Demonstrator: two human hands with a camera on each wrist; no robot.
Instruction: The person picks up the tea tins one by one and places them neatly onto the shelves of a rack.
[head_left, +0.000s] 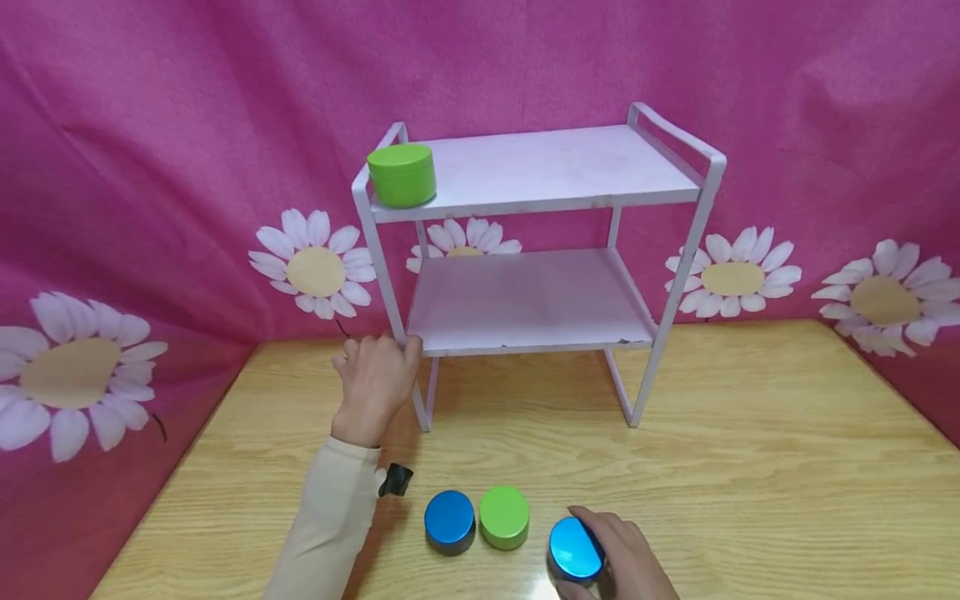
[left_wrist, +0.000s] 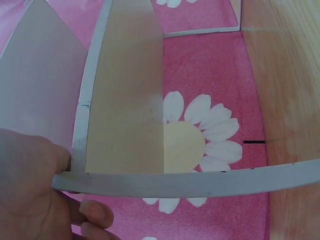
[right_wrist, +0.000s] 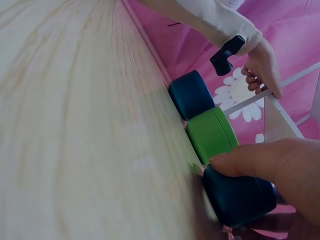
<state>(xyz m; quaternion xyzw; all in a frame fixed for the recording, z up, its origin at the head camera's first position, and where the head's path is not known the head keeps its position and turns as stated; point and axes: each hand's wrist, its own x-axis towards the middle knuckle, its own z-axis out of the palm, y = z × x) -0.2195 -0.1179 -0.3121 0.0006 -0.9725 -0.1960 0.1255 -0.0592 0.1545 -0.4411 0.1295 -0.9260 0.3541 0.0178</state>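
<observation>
My left hand (head_left: 374, 385) holds the front left leg of a white two-tier shelf rack (head_left: 532, 300), at the corner of the lower shelf. In the left wrist view the thumb lies by that corner and the fingers curl behind the leg (left_wrist: 150, 185). On the table at the front, my right hand (head_left: 628, 552) grips a round blue tin (head_left: 574, 548) between thumb and fingers. Left of it stand a green tin (head_left: 504, 517) and another blue tin (head_left: 450, 521), side by side. A second green tin (head_left: 402, 175) sits on the upper shelf's left end.
The rack stands on a wooden table (head_left: 750, 467) near its back edge. Behind it hangs a pink cloth (head_left: 525, 67) printed with large white daisies. A small black device (head_left: 396, 480) is strapped at the left wrist.
</observation>
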